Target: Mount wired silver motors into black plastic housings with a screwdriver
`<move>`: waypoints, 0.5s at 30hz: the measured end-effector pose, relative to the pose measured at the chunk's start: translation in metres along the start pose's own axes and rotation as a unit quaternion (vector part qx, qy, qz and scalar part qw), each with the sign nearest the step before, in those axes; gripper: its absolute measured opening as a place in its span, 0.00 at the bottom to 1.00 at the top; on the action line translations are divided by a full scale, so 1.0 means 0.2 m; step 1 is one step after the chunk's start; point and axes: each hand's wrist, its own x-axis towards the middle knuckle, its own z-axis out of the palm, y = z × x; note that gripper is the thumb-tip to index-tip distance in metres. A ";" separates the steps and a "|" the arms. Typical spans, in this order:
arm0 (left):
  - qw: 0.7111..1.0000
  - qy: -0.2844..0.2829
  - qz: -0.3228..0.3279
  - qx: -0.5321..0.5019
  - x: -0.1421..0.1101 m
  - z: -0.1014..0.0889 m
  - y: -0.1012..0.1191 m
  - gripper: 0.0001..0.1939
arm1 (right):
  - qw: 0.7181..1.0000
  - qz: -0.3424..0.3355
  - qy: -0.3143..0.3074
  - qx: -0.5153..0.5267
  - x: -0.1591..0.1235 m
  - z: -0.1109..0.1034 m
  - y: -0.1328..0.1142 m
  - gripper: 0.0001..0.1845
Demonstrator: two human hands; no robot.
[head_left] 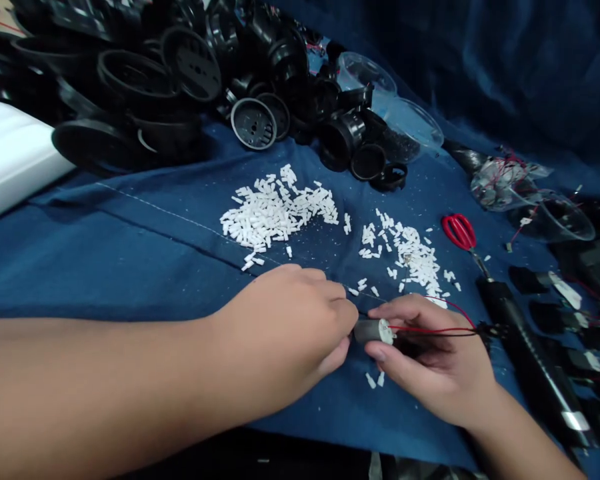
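Note:
A small grey cylindrical motor (368,331) with a white end cap lies between the thumb and fingers of my right hand (443,363). Red and black wires (433,329) run from its cap across that palm to the right. My left hand (290,327) is closed at the motor's other end, its fingertips and whatever they pinch hidden from me. Just beyond the hands lie two heaps of small white plastic pieces, a larger pile (275,213) and a smaller pile (417,257). A couple of loose white pieces (375,380) sit below the motor.
Black plastic housings (135,73) crowd the back left, near a white box-like object (15,153). Clear plastic containers (413,123) stand behind. At right are a red-handled tool (459,231), a black cylindrical tool (530,360) and wired parts. Blue cloth (130,260) covers the table.

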 end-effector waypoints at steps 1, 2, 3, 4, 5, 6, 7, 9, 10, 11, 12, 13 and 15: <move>1.000 0.002 -0.001 -0.004 0.00 0.00 0.00 0.06 | 1.000 -0.003 0.000 -0.004 0.00 0.00 0.00 0.14; 1.000 0.003 -0.003 -0.006 0.01 0.01 -0.01 0.06 | 1.000 -0.006 0.000 -0.005 0.01 0.00 0.00 0.13; 1.000 0.002 -0.004 -0.007 0.01 0.01 -0.01 0.07 | 1.000 -0.009 0.001 -0.010 0.01 0.00 0.00 0.13; 1.000 0.000 -0.004 -0.008 0.02 0.01 -0.01 0.07 | 1.000 -0.013 0.002 -0.019 0.01 0.00 0.00 0.13; 1.000 -0.003 -0.005 -0.008 0.02 0.01 -0.01 0.07 | 0.999 -0.019 0.007 -0.031 0.01 0.00 0.00 0.13; 1.000 -0.005 -0.006 -0.007 0.02 0.01 -0.01 0.07 | 0.999 -0.026 0.012 -0.044 0.01 0.00 0.00 0.13; 1.000 -0.008 -0.007 -0.006 0.02 0.01 -0.02 0.07 | 0.998 -0.036 0.014 -0.058 0.01 0.00 -0.01 0.14; 1.000 -0.012 -0.011 -0.007 0.02 0.01 -0.01 0.07 | 0.995 -0.056 0.011 -0.083 0.01 0.00 -0.01 0.14; 1.000 -0.014 -0.013 -0.007 0.02 0.00 -0.01 0.07 | 0.993 -0.066 0.006 -0.094 0.01 0.00 0.00 0.15; 1.000 -0.017 -0.016 -0.008 0.02 0.00 -0.01 0.07 | 0.992 -0.073 0.001 -0.105 0.02 0.00 0.00 0.15; 1.000 -0.019 -0.018 -0.009 0.02 0.00 -0.01 0.07 | 0.990 -0.079 -0.001 -0.114 0.02 0.00 0.00 0.15; 1.000 -0.021 -0.019 -0.010 0.02 0.00 -0.01 0.08 | 0.989 -0.085 -0.001 -0.119 0.03 0.00 0.00 0.15; 0.999 -0.022 -0.020 -0.011 0.03 0.01 -0.02 0.08 | 0.988 -0.096 -0.004 -0.121 0.05 0.00 0.01 0.14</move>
